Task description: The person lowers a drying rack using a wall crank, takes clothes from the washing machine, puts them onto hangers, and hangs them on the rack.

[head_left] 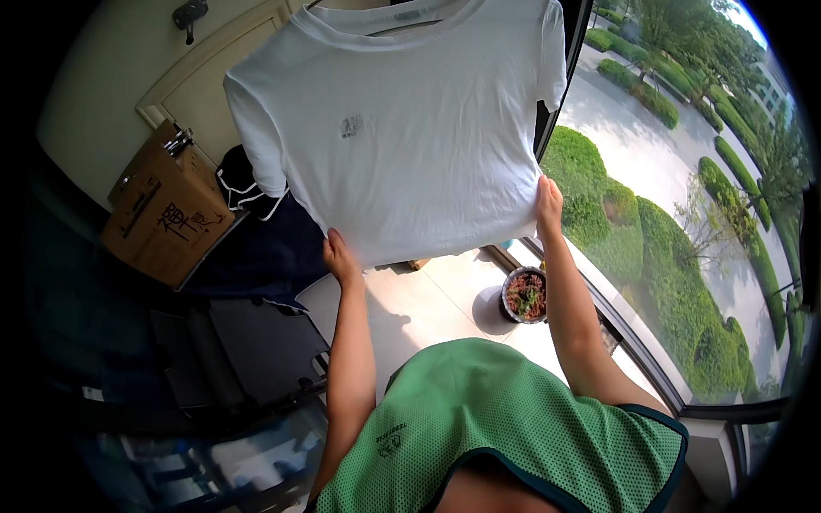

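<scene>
A white T-shirt (428,145) hangs in front of me, with a dark hanger (406,27) showing inside its neckline. A small grey print marks its chest. My left hand (342,258) grips the lower left corner of the hem, fingers closed on the cloth. At the lower right corner, my right hand (549,205) pinches the shirt's edge. Between the two hands the hem is spread wide, and light creases run across the fabric. What the hanger hangs from is out of view.
To the left stands a cardboard box (171,209) beside dark cloth (265,252). A black case-like object (256,346) lies below it. A potted plant (524,295) sits on the tiled floor by the window frame (637,368). Hedges show outside the glass.
</scene>
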{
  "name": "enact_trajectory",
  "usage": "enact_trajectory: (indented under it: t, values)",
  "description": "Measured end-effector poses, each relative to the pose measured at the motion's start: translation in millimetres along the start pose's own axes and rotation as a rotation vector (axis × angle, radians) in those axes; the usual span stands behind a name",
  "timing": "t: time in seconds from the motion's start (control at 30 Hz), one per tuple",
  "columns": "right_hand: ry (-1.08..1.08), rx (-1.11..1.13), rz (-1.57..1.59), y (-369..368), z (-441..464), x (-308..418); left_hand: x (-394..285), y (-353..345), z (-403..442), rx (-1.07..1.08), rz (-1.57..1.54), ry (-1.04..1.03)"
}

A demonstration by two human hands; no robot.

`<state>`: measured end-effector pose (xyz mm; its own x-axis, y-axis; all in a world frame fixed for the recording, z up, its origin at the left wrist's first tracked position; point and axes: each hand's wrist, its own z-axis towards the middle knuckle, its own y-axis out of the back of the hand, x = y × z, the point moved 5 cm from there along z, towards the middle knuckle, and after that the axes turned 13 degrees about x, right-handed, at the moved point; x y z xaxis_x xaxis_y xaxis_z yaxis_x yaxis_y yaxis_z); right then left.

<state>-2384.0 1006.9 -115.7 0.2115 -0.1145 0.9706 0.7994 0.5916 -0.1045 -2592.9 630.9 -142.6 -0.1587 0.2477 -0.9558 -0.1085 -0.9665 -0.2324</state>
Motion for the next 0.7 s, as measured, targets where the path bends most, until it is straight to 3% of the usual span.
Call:
enact_trajectory:
  t: [0.1,0.33,0.7]
  values:
    - [-0.008,0.056,0.038,25,16,-1,-18,18,10,-0.009,0.226,-0.054]
    - [0.061,-0.01,0.119,46,30,27,-45,35,25,0.03,0.281,-0.103]
    - [0.038,-0.09,0.123,66,44,9,-53,34,32,0.072,0.267,-0.092]
